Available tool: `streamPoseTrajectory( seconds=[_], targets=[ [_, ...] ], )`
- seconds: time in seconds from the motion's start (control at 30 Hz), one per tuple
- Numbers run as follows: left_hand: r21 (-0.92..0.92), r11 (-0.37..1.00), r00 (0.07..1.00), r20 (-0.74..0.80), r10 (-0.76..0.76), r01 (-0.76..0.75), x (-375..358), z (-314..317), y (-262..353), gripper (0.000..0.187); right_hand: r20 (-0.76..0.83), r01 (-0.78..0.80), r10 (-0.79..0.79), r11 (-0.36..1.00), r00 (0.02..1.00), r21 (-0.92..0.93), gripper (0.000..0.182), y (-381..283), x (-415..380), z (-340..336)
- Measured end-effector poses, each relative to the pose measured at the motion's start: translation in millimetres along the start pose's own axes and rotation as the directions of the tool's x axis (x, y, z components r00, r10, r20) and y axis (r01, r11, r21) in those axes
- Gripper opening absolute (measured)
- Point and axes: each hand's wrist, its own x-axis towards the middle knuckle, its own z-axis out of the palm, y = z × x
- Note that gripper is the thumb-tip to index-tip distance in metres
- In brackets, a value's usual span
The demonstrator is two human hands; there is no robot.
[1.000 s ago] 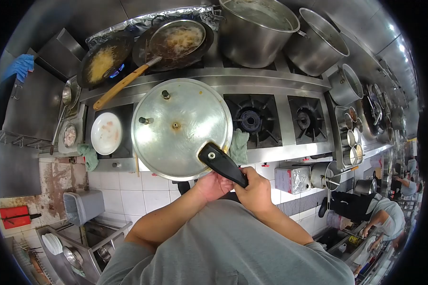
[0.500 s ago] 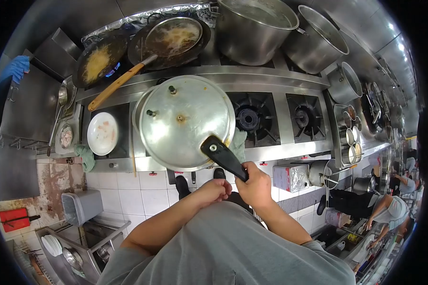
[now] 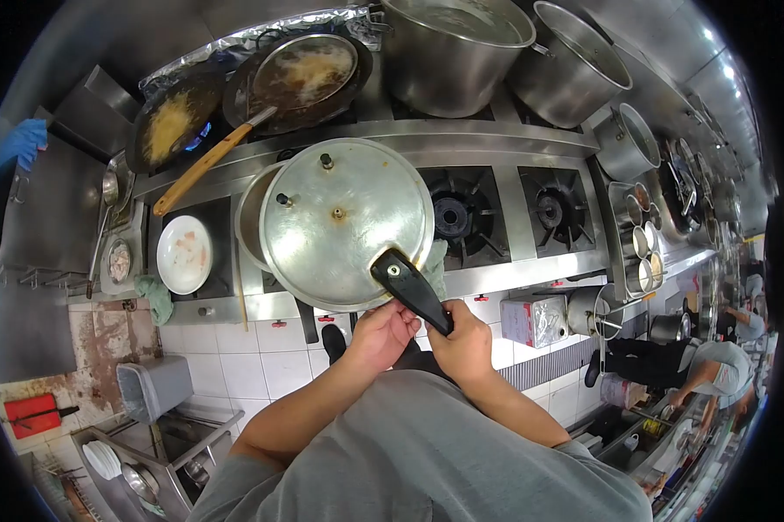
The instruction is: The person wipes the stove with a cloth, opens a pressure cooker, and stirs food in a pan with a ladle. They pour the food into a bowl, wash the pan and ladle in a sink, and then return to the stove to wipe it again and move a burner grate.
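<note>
Fingers of the right hand (image 3: 463,341) wrap the end of the black handle (image 3: 413,291), whose long axis slants forward-left to the lid (image 3: 347,228), offset rightward over the pot (image 3: 250,216). Left hand (image 3: 381,336), fingers curled, sits by the near rim; whether it touches, I cannot tell.

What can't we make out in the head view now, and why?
Head view:
- Most of the pot: hidden by the lid.
- Large stockpot, back rim: cut off by the top edge.
- Right hand, palm: hidden by its own back.
- Co-worker at right: hand details too small, blurred.
</note>
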Motion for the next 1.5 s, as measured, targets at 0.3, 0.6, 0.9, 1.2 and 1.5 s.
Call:
streamPoseTrajectory(
  seconds=[0.3, 0.6, 0.9, 1.2, 1.5],
  targets=[
    [0.104, 0.992, 0.997, -0.001, 0.071, -0.071, 4, -1, -7, 0.017, 0.025, -0.054, 0.053, 0.998, 0.998, 0.039, 0.029, 4, -1, 6],
    [0.141, 0.989, 0.999, -0.012, 0.036, -0.034, 4, 5, -2, 0.014, 0.049, -0.09, 0.086, 0.992, 0.995, 0.085, 0.031, 6, 0, 6],
    [0.392, 0.874, 0.911, -0.395, -0.12, 0.286, -16, 18, 19, 0.016, 0.092, -0.208, 0.199, 0.973, 0.976, 0.1, 0.032, 16, 5, -2],
    [0.98, -0.148, 0.899, 0.182, 0.398, -0.133, -57, 82, 37, 0.012, 0.809, -0.804, -0.006, 0.109, 0.587, 0.584, 0.011, 41, -6, 3],
    [0.653, -0.664, 0.694, 0.665, 0.275, -0.363, -42, 123, 52, 0.019, 0.798, -0.828, -0.255, -0.024, 0.547, 0.56, 0.012, 41, -10, 12]
  ],
)
